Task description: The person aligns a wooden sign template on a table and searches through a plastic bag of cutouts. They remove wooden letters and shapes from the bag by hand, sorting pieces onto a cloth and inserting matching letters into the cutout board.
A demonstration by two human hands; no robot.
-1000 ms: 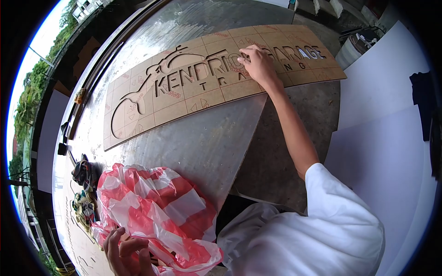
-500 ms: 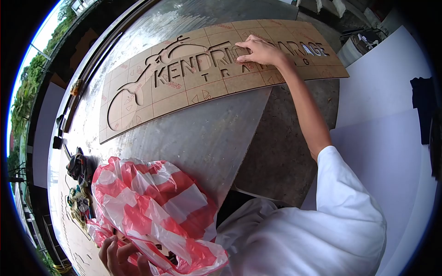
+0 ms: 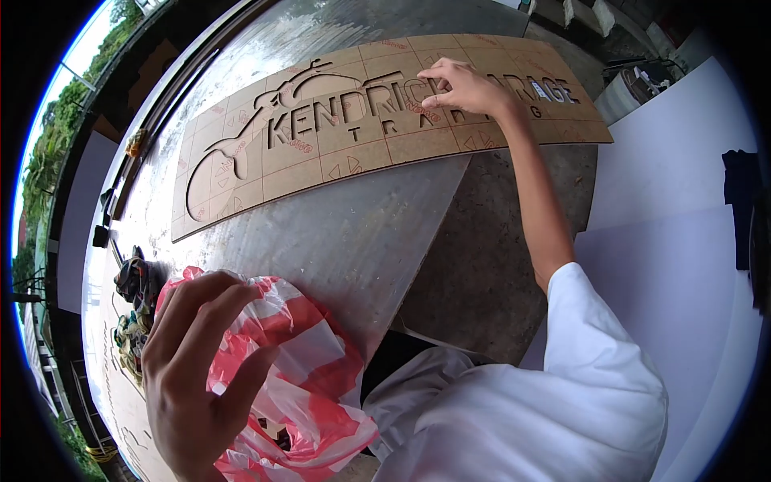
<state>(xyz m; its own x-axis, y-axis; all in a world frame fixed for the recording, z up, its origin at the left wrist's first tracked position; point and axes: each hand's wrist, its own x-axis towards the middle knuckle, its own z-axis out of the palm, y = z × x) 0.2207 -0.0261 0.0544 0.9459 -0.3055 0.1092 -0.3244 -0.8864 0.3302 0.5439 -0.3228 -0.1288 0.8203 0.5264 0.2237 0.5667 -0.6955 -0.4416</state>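
A flat brown-papered sign board (image 3: 321,169) with cut-out letters, reading "KENDRICK GARAGE" and "TRADING", and a curving cut-out outline lies on the grey sheet. My right hand (image 3: 470,90) is over the upper line of letters near its middle, hiding some of them; thumb and fingers are apart, with nothing seen between them. In front of a red-and-white checked plastic bag (image 3: 313,361), my left hand (image 3: 189,381) is raised with bent, separated fingers, and no held object shows. Small dark and brown pieces show through the bag's opening, too hidden to name.
Under the board is a grey metal-looking sheet (image 3: 361,233). Crumpled dark cloth (image 3: 136,281) and a patterned cloth bundle (image 3: 132,337) lie left of the bag. White panels (image 3: 658,201) stand at the right, with a round container (image 3: 634,88) behind.
My left hand has risen from the bag's opening to in front of its upper part. My right hand has shifted slightly right over the letters.
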